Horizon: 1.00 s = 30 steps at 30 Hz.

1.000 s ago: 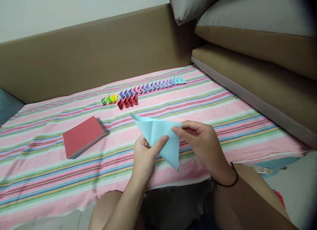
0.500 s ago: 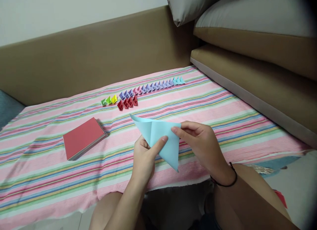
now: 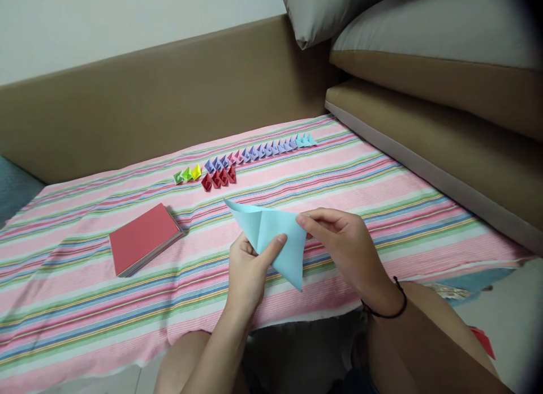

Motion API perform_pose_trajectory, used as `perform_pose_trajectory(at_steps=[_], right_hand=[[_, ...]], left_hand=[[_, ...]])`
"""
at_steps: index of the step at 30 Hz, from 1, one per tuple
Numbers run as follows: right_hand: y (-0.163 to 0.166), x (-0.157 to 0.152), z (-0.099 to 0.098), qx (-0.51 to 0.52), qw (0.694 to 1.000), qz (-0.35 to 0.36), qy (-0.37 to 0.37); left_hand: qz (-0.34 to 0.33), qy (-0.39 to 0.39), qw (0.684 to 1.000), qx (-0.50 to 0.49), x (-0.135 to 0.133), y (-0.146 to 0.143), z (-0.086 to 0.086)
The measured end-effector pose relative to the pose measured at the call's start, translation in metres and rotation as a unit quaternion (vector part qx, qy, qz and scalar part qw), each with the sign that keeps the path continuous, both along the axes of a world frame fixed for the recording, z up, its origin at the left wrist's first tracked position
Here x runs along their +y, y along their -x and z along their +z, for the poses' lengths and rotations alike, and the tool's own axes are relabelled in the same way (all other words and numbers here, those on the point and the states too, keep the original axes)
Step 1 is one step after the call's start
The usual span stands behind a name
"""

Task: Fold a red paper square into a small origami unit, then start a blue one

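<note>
Light-blue sheet [image 3: 291, 258], partly folded, held in both hands above the near edge of the striped cloth [image 3: 373, 213].
The step in hand appears to be shaping a fold; the next move likely calls for aligned edges and a firm crease. Left hand [image 3: 249, 264]: thumb pressed on the front face, fingers curled behind, gripping the sheet. Right hand [image 3: 345, 238]: thumb and fingers closed on its right corner. Count, far side: two green pieces [image 3: 186, 174], one yellow piece [image 3: 195, 172], four red pieces [image 3: 216, 180], three purple pieces [image 3: 216, 163], two pink pieces [image 3: 231, 158], overlapping lavender pieces [image 3: 268, 149] (exact count unclear), three light-blue pieces [image 3: 306, 140]. Left: one red-topped paper stack [image 3: 146, 238].
</note>
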State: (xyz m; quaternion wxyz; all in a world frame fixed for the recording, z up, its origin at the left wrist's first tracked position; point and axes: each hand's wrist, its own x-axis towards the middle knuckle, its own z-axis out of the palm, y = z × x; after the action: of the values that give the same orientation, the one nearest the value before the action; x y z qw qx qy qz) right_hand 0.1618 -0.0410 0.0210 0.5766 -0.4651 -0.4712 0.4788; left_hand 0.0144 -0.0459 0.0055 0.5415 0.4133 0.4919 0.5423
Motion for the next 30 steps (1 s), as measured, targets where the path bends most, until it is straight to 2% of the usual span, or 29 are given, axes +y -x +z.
perform_pose_trajectory(at_steps=[6,19,30], right_hand=[[-0.0062,0.0037,-0.0018,-0.012,1.000,-0.017,-0.002],[-0.0038,0.0085,-0.0087,0.032,0.997,0.058,0.047],[-0.0024,0.0046,-0.0062,-0.002,0.999,0.030,0.023]], left_hand=[[-0.006,0.002,1.000,0.027,0.0014,0.0006,-0.0009],[0.001,0.006,1.000,0.004,0.0049,0.0008,-0.0040],[-0.011,0.007,1.000,0.000,0.0037,0.0014,-0.0032]])
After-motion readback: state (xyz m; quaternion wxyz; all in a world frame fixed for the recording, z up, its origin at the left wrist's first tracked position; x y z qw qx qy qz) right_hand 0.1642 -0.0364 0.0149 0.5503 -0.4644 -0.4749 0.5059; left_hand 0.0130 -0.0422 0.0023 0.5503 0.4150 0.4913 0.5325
